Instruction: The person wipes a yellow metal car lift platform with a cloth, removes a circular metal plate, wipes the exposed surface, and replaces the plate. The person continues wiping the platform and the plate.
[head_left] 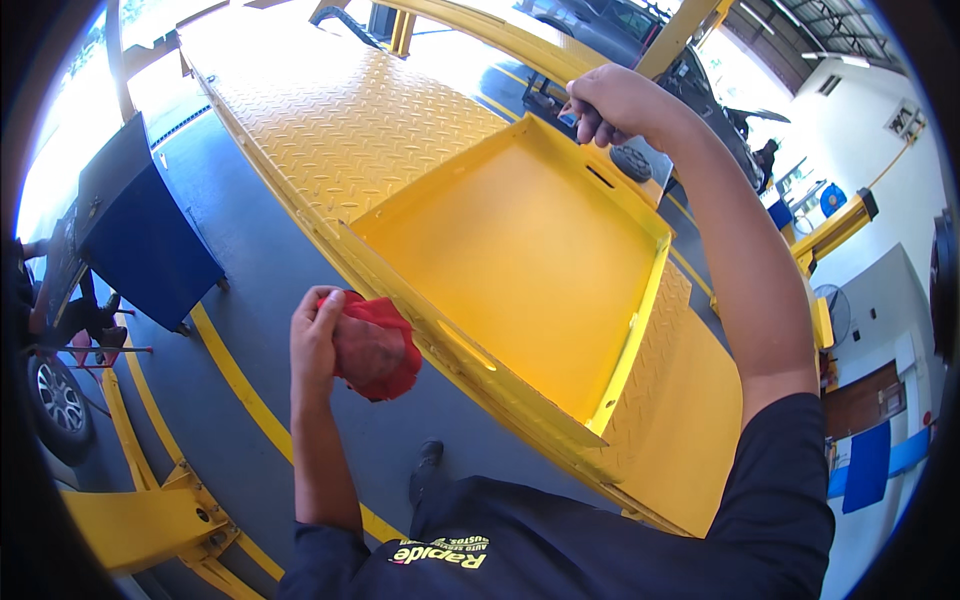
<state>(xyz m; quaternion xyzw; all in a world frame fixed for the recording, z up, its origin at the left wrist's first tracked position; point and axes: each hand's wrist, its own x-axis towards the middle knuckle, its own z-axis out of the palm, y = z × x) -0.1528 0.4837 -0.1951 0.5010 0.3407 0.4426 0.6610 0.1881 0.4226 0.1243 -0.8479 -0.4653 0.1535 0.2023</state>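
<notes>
My left hand (318,338) is closed round a bunched red rag (376,350) with dark stains, held just off the near side of a yellow vehicle ramp (330,120). A shallow yellow metal tray (500,260) with raised edges is set in the ramp's surface. Out past the tray's far corner, my right arm is stretched forward and my right hand (608,103) is curled, fingers bent down. A small bluish-white bit shows at its fingers, too small to name. Whether that hand touches the tray's rim cannot be made out.
A dark blue cabinet (150,230) on casters stands at the left, near a wheel (60,405). Yellow lift arms (150,520) lie at lower left. Beyond the ramp are a dark car (610,30) and another lift post (835,228).
</notes>
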